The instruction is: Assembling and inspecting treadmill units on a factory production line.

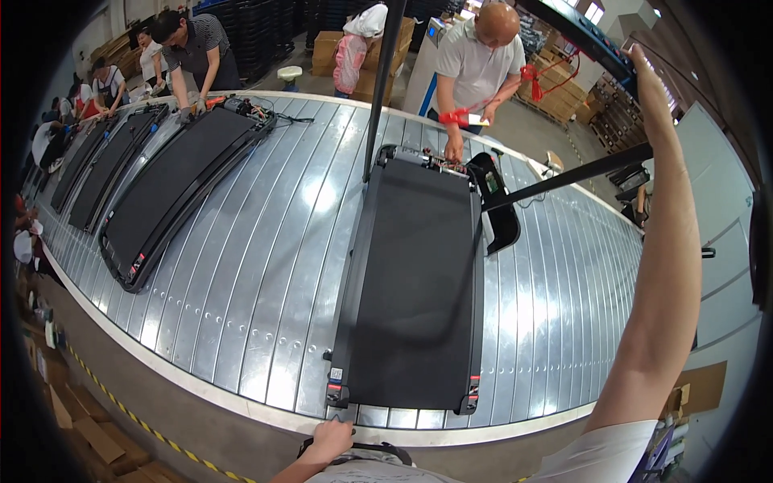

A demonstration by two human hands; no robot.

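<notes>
A flat black treadmill deck (419, 282) lies lengthwise on a ribbed metal conveyor (258, 274), its near end at the person's edge of the belt and its far end, where the motor cover is off and wiring shows, toward a co-worker in a grey polo shirt (475, 64) who stands across the deck; that placing puts each end in front of one worker. The person's left hand (332, 439) rests low just before the deck's near end, fingers curled at the conveyor's metal rim beside the deck's near left corner; it seems to touch or steady rather than clasp, and whether it holds anything cannot be told. The person's right hand (640, 60) is raised high, up and to the right of the deck, at a dark overhead bar (588, 36); the fingers are hidden behind the bar, so a grip looks likely but how far they close is not shown. A black upright post (378, 88) rises at the deck's far left corner; a slanted black rail (564, 177) runs off from its far right side. Left of the deck, well apart, more black decks (173, 193) lie on the same conveyor with other workers bent over their far ends; cardboard boxes (326, 48) are stacked beyond the deck's far end.
</notes>
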